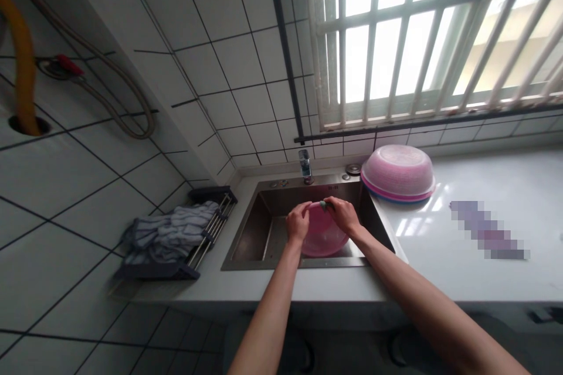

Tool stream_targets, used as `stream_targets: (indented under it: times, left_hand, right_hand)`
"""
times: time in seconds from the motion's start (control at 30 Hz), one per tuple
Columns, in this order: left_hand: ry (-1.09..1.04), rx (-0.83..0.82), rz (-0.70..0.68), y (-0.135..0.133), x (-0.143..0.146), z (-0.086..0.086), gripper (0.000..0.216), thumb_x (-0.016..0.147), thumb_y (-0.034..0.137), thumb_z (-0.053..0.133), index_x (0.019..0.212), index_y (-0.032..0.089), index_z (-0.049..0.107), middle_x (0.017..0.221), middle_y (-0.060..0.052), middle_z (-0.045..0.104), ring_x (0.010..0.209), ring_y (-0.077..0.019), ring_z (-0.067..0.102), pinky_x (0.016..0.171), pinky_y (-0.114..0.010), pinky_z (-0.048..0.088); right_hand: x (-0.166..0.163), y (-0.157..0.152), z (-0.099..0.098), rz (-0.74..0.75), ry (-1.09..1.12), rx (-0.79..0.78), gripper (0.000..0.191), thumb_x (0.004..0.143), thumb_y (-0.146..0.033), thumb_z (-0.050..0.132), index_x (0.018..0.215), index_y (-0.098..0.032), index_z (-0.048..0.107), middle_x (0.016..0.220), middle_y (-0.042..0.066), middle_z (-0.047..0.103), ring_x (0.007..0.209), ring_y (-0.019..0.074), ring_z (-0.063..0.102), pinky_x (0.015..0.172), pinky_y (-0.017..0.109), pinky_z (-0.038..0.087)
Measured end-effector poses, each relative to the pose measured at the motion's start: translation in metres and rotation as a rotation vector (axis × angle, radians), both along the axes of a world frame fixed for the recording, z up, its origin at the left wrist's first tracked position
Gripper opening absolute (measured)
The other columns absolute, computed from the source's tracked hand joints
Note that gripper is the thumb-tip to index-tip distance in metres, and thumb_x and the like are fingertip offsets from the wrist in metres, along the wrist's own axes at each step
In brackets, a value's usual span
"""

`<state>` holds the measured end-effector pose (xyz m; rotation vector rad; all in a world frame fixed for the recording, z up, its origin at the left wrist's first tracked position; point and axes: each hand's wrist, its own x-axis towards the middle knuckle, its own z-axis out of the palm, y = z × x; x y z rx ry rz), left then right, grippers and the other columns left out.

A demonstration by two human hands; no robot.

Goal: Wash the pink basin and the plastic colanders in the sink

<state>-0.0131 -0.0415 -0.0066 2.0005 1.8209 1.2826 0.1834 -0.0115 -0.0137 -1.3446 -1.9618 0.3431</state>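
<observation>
Over the steel sink (264, 266), your left hand (299, 222) is closed on the rim of a pink basin (324, 237), which is within the sink. Your right hand (345, 214) pinches a small grey-green item (324, 205), too small to identify, against that rim. Behind the basin stands the faucet (305, 166); upturned bowls (399, 171) rest on the counter (466, 173) to your right, and striped cloth (173, 225) lies on a rack (213, 233) to your left.
</observation>
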Motion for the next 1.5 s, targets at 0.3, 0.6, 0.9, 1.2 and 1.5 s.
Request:
stream_targets:
  times: [0.3, 0.6, 0.9, 1.2, 1.5]
  left_hand:
    - [-0.113, 0.064, 0.149, 0.0, -0.011, 0.004, 0.029, 0.099, 0.015, 0.059, 0.12, 0.024, 0.078, 0.123, -0.007, 0.08, 0.113, -0.0219, 0.077, 0.104, -0.034, 0.058]
    - [-0.08, -0.071, 0.022, 0.005, -0.014, -0.003, 0.04, 0.095, 0.005, 0.056, 0.122, 0.027, 0.077, 0.126, -0.003, 0.08, 0.117, -0.02, 0.075, 0.107, -0.035, 0.057]
    - [0.105, -0.116, -0.154, 0.001, 0.003, -0.003, 0.032, 0.101, 0.014, 0.055, 0.116, 0.029, 0.079, 0.117, -0.002, 0.082, 0.109, -0.0196, 0.076, 0.102, -0.032, 0.058]
    - [-0.073, -0.04, 0.124, 0.004, -0.014, -0.002, 0.034, 0.097, 0.01, 0.058, 0.12, 0.026, 0.078, 0.12, -0.006, 0.081, 0.111, -0.0222, 0.077, 0.101, -0.034, 0.058]
    - [0.071, -0.071, -0.098, 0.001, -0.002, -0.004, 0.033, 0.098, 0.011, 0.057, 0.114, 0.03, 0.08, 0.117, -0.002, 0.082, 0.11, -0.019, 0.077, 0.1, -0.03, 0.058]
  right_hand:
    - [0.013, 0.014, -0.009, -0.08, 0.069, -0.057, 0.024, 0.097, -0.022, 0.063, 0.116, -0.027, 0.077, 0.106, 0.004, 0.082, 0.097, 0.0229, 0.078, 0.085, 0.028, 0.054]
    - [0.012, 0.008, -0.006, -0.073, 0.067, -0.05, 0.034, 0.096, -0.016, 0.06, 0.123, -0.027, 0.076, 0.117, 0.005, 0.081, 0.103, 0.0235, 0.078, 0.089, 0.028, 0.054]
    - [-0.012, 0.0, -0.002, 0.189, -0.055, 0.008, 0.031, 0.099, -0.019, 0.061, 0.123, -0.027, 0.079, 0.121, 0.005, 0.08, 0.108, 0.0215, 0.076, 0.097, 0.029, 0.055]
    - [0.018, 0.015, -0.011, -0.107, 0.044, -0.101, 0.03, 0.099, -0.023, 0.063, 0.124, -0.029, 0.078, 0.107, 0.004, 0.083, 0.099, 0.0244, 0.079, 0.087, 0.029, 0.056]
    - [-0.009, 0.003, -0.006, 0.124, -0.031, 0.006, 0.033, 0.097, -0.019, 0.065, 0.124, -0.031, 0.079, 0.124, 0.002, 0.08, 0.108, 0.0226, 0.077, 0.095, 0.028, 0.056]
